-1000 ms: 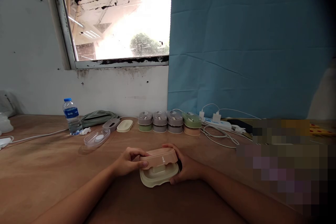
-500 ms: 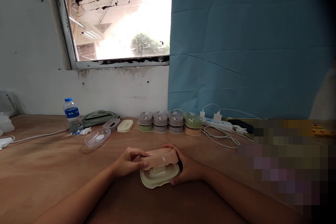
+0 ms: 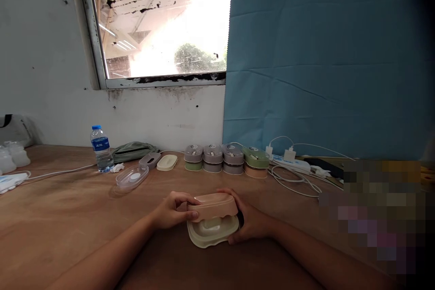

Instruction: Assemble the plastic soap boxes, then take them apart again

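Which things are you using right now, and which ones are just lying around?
In use:
peach box piece, in the left hand
cream box piece, right hand around both

Probably lying around:
water bottle, green pouch, crumpled tissue, power strip

stacked boxes (image 3: 213,153) — four | hands (image 3: 173,212) (image 3: 254,221) — two | held pink piece (image 3: 215,211): one | held cream tray (image 3: 201,240): one | blue-capped bottle (image 3: 102,147): one

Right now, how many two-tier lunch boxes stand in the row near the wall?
4, left to right: a grey-topped, green-based oval plastic box, an all-grey box, a second all-grey box, and a green-topped, orange-based box. Any behind them would be hidden.
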Demonstrator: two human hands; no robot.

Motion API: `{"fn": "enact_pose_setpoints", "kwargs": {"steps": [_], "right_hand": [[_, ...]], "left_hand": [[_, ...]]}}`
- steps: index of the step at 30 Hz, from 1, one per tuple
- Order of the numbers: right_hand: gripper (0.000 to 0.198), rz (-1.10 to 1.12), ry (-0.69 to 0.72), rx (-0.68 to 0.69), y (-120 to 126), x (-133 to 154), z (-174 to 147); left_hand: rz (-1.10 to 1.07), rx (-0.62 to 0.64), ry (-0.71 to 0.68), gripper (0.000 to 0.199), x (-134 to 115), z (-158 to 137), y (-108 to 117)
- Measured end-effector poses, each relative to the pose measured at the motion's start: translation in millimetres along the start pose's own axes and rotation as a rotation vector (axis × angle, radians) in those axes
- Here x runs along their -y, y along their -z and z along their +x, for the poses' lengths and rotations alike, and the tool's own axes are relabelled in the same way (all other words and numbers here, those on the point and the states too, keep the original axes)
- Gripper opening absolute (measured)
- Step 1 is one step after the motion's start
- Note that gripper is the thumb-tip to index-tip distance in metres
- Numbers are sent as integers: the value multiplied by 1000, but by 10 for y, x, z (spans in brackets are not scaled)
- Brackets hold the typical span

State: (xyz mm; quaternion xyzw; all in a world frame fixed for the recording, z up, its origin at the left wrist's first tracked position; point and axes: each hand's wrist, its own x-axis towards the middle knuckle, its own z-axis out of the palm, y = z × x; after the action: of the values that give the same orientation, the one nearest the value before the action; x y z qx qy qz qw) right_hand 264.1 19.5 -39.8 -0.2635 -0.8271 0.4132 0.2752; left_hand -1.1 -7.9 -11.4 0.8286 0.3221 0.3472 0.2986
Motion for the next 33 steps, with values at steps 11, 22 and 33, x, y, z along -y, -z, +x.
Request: {"fn": "enact_pose_setpoints", "kwargs": {"steps": [11, 22, 33], "right_hand": [[106, -46, -10, 19, 15, 33, -2], [122, -32, -16, 31, 9, 32, -1], [121, -59, -37, 20, 6, 15, 19]], "left_hand": [[-2, -56, -47, 29, 75, -9, 28], [-42, -205, -43, 28, -44, -3, 178], [504, -935, 197, 40, 253, 61, 747]]}}
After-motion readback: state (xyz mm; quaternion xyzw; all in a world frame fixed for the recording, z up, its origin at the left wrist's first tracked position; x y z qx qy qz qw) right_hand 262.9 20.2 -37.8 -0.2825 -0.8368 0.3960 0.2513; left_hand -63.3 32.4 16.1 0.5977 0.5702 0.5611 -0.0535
